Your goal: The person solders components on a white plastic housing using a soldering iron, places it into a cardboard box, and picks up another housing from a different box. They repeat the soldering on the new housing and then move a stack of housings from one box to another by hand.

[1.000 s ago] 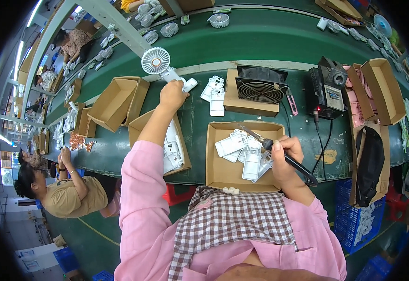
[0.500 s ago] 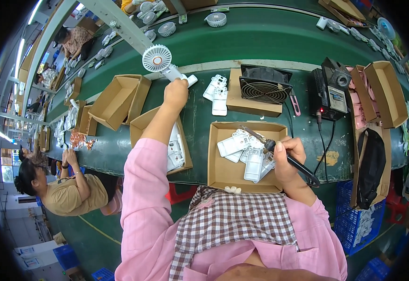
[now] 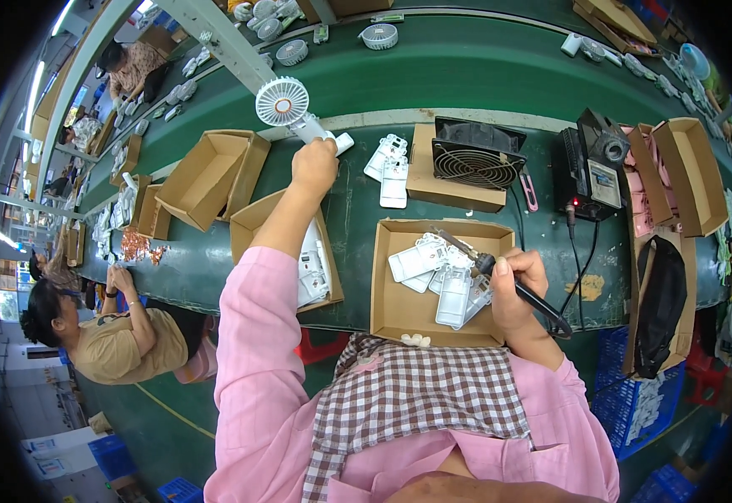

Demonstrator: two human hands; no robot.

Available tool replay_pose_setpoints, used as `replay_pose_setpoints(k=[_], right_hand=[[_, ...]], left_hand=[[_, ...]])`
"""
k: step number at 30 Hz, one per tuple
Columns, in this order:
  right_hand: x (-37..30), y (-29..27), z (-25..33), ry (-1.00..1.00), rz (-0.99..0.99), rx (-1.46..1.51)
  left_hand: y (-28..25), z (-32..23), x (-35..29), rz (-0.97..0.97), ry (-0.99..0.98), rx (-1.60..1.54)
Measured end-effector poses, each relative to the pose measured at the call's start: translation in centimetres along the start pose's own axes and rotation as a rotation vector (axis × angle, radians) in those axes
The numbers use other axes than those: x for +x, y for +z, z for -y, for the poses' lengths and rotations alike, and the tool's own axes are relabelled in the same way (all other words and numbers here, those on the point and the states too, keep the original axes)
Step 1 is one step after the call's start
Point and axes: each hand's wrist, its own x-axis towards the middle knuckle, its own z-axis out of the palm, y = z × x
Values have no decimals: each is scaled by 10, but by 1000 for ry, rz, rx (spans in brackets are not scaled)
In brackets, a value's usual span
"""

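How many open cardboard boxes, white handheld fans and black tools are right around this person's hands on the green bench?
Open cardboard boxes near the hands: 3 (box of white parts, box under the left arm, empty box)
White handheld fan, in the left hand: 1
Black soldering iron, in the right hand: 1
Total: 5

The left hand [image 3: 314, 164] stretches far past the open cardboard box [image 3: 436, 281] that sits in front of the person on the green surface [image 3: 467, 80], and grips the handle of a small white handheld fan [image 3: 286, 105], its round head up and to the left of that box. The right hand [image 3: 513, 281] rests at the box's right edge, holding a black soldering iron [image 3: 500, 277] whose tip points left over the white plastic parts [image 3: 441, 272] inside. Behind the box stands a black square fan [image 3: 475, 159] on a carton.
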Motion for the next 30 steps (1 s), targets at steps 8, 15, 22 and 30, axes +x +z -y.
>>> replay_pose_setpoints(k=[8,15,22,30], right_hand=[[-1,3,-2,-4,-25,-34],[-4,-2,-6,-9,-19,-34],[-3,2,0,37,-41,20],[-4,6,-7,-5,-63,9]], left_hand=[[-49,-11,-21,-111,-30,39],[-103,30,-71,-107,-305,-196],[-145,69,-126,65,-426,-263],[-132,70,-179,265,-382,-119]])
